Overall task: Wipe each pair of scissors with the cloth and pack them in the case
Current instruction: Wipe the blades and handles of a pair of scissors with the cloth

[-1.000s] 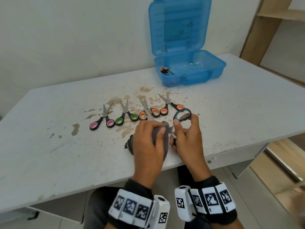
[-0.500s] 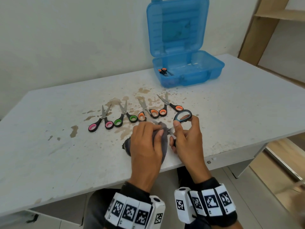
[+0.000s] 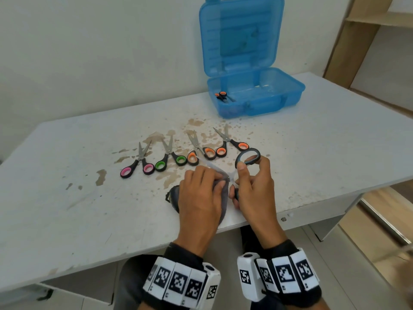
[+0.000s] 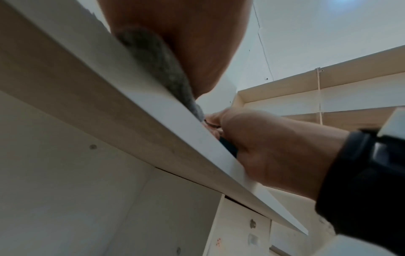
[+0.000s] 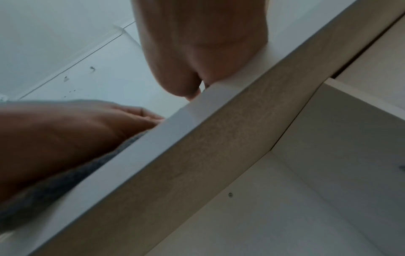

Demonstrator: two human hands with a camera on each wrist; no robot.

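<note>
I am wiping now. At lower centre, my left hand (image 3: 201, 198) grips the cloth (image 3: 223, 198) round a blade. My right hand (image 3: 252, 189) pinches the scissors (image 3: 248, 158) by their handles. Next they go in the case (image 3: 257, 95), upper right.

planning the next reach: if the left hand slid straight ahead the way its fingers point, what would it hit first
Probably the orange-handled scissors lying just beyond the left hand, which grips the grey cloth. The blue-handled scissors in the right hand sit to the side. Depth is uncertain.
</note>
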